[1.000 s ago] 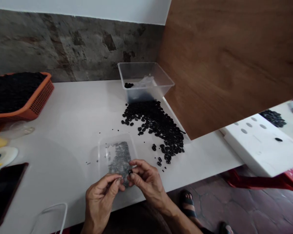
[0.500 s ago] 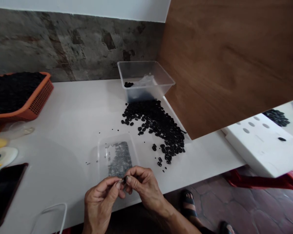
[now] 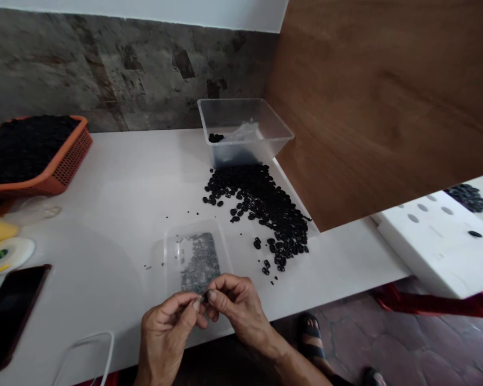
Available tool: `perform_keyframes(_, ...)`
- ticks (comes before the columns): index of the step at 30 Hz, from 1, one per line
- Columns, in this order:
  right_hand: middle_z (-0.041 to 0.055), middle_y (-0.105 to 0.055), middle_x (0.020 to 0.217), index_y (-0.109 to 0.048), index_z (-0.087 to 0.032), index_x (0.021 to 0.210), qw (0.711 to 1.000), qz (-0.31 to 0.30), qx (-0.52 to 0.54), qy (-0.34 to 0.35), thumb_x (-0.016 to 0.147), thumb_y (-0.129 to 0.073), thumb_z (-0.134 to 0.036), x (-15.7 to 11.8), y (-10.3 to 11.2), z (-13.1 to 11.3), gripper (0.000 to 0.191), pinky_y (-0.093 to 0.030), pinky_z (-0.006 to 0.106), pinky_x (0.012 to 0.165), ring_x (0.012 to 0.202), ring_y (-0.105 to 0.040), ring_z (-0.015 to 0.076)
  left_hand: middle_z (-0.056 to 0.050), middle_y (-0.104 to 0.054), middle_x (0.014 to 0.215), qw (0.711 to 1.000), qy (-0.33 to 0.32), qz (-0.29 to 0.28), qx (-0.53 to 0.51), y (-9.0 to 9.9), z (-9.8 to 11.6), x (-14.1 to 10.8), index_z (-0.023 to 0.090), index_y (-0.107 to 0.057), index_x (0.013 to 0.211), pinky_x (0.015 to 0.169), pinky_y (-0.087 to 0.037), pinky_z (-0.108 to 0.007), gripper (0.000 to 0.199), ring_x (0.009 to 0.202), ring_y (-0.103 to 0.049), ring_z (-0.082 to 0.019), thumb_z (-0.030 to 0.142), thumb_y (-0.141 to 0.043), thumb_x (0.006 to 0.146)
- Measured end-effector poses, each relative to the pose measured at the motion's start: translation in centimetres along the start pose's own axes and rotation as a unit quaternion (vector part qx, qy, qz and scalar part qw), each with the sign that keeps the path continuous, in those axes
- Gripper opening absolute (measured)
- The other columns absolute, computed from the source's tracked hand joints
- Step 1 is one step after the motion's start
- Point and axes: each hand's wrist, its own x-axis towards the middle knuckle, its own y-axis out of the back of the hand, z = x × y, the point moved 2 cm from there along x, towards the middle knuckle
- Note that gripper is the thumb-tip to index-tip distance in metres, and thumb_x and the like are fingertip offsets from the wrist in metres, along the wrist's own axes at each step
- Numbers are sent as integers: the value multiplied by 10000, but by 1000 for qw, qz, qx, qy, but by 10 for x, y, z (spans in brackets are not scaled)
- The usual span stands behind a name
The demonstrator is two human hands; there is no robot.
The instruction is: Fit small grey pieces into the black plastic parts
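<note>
My left hand (image 3: pixel 167 329) and my right hand (image 3: pixel 239 311) meet fingertip to fingertip near the table's front edge. Between the right thumb and fingers sits a small black piece (image 3: pixel 205 296), mostly covered. The left thumb and forefinger pinch together against it; whatever they hold is too small to make out. Just beyond the fingers lies a shallow clear tray (image 3: pixel 172 271) with many tiny grey metal-looking pieces (image 3: pixel 203 257). A heap of small black oval pieces (image 3: pixel 261 195) spreads over the table to the right of the tray.
A clear plastic bin (image 3: pixel 245 142) stands behind the heap, beside a brown wooden panel (image 3: pixel 378 107). At left are an orange basket (image 3: pixel 66 163) of black pieces, a tape roll (image 3: pixel 22 257), a phone (image 3: pixel 14 316) and a white cable (image 3: pixel 110 348). A white box (image 3: pixel 434 246) stands at right.
The whole view has shifted slightly, so the table's things appear a little further right. Both hands keep nearly the same pose, fingertips together at the black piece.
</note>
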Motion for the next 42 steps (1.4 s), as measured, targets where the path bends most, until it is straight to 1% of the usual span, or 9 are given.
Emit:
perform_keyframes(4,12,-616,625,-659,-116,770,1000,-2,-24,15,815,-704,-356,-3,0,0,248,-408,183,521,523,-518,65,15,-676,521,999,1,48,6,-4,7,-5,195,-735,732,552,-540,-208,153,502,-636,-138,342,-692,737)
perform_keyframes(8,-9,-567,593,-663,-114,752,997,7,-62,37,824,-694,-341,-5,0,-1,241,-393,186,539,542,-486,66,10,-670,513,999,-11,41,32,-5,10,-7,186,-738,739,574,-539,-215,200,528,-644,-148,372,-668,760)
perform_keyframes(15,5,-608,601,-635,-130,734,996,38,-64,47,819,-690,-389,-6,-1,-1,278,-424,195,537,534,-520,80,2,-698,551,999,-15,49,7,-8,7,-10,185,-751,762,585,-556,-238,192,567,-673,-170,370,-706,734)
perform_keyframes(21,24,-637,595,-648,-119,779,999,14,-34,35,820,-691,-369,-7,-2,0,257,-466,217,550,552,-600,112,11,-692,551,998,-38,56,4,-10,6,-13,190,-744,746,566,-547,-218,154,514,-646,-144,339,-721,716)
perform_keyframes(24,24,-640,601,-657,-115,791,999,5,-25,29,812,-703,-363,-8,-2,0,253,-461,210,553,551,-597,106,10,-679,545,997,-49,57,14,-9,6,-14,181,-739,754,561,-546,-222,177,522,-641,-147,355,-711,735)
perform_keyframes(28,6,-621,591,-653,-116,775,999,7,-30,24,810,-709,-361,-9,-1,-1,254,-428,185,539,521,-542,73,11,-673,528,998,-29,51,-1,-7,3,-15,181,-731,763,566,-545,-220,190,530,-642,-148,368,-703,746)
perform_keyframes(32,5,-613,601,-636,-117,756,1000,3,-19,0,785,-727,-399,-9,-1,0,297,-421,185,524,503,-517,67,-2,-676,515,1000,3,24,-19,-6,0,-15,169,-726,746,558,-557,-242,208,514,-646,-161,376,-711,731)
perform_keyframes(36,5,-612,616,-626,-126,763,1000,-4,-19,-13,771,-733,-418,-9,-1,1,311,-421,188,520,503,-510,67,5,-671,519,998,25,43,-29,-7,4,-18,172,-717,737,551,-552,-254,204,502,-633,-161,375,-706,724)
perform_keyframes(42,-7,-591,612,-644,-130,771,998,-20,-53,-11,792,-717,-373,-11,1,-4,255,-406,187,526,521,-494,69,15,-665,508,999,28,34,-13,-8,8,-20,183,-726,734,519,-534,-228,172,473,-615,-145,351,-690,727)
